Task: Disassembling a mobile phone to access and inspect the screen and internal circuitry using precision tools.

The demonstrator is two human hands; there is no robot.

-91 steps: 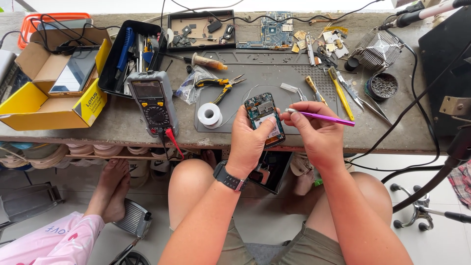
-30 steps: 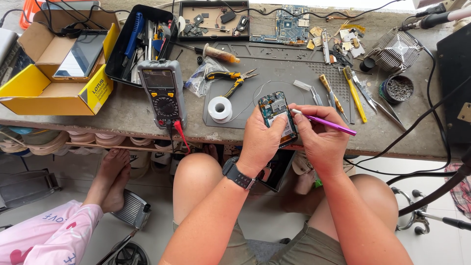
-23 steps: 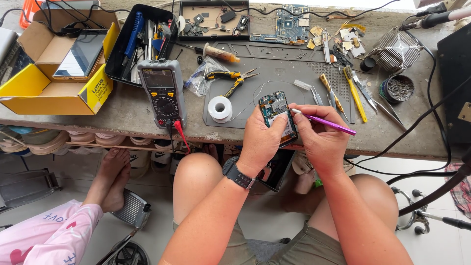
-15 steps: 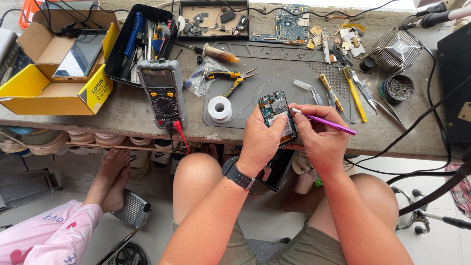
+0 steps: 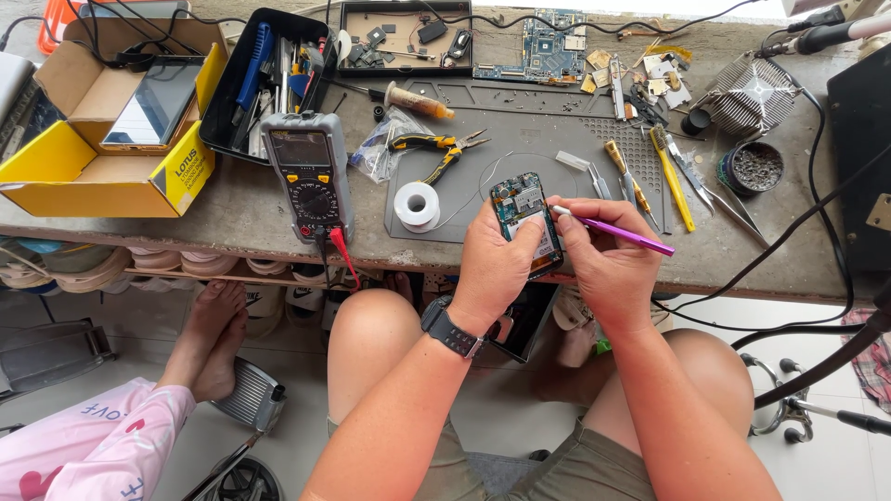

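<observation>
The opened phone (image 5: 527, 225) sits upright in my left hand (image 5: 497, 264), above the near edge of the worktop (image 5: 232, 209), its long axis running away from me and tilted slightly right. My right hand (image 5: 603, 269) pinches a purple tool (image 5: 614, 230) lying nearly crosswise, its tip touching the phone's right edge. The solder spool (image 5: 417, 204) lies just left.

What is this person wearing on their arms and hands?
Both forearms are bare, with no sleeves and no gloves. The left hand has a dark wristwatch with a black strap at its wrist. The right hand wears nothing, no ring or band visible.
</observation>
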